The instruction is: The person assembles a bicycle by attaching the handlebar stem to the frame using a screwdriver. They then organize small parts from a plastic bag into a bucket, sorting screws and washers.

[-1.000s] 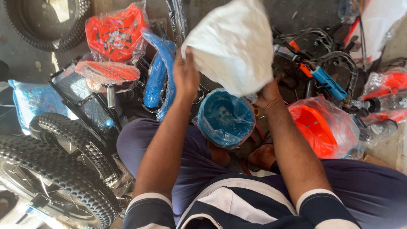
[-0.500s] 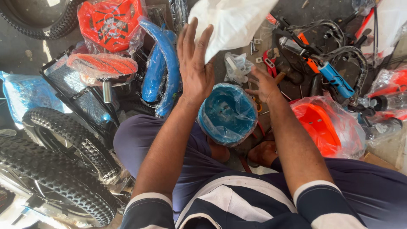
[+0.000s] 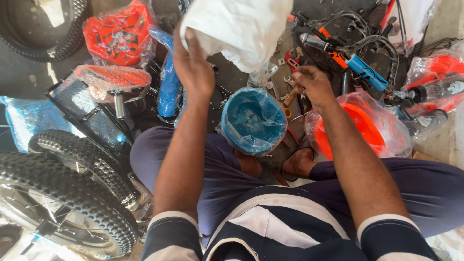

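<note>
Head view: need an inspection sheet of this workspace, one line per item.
Surface: grey floor, largely covered in parts.
Job's things: white plastic bag held up; wooden-handled tool in the other hand.
Clutter: blue plastic-wrapped bowl-shaped part, orange wrapped parts, blue wrapped fender, knobby tyres, spanners.
Grippers: left hand grips the bag from below; right hand is closed round the tool.
Cables: black brake cables looped by the handlebar with blue grip.
Surroundings: person sits on the floor, knees spread; no other people seen.
</note>
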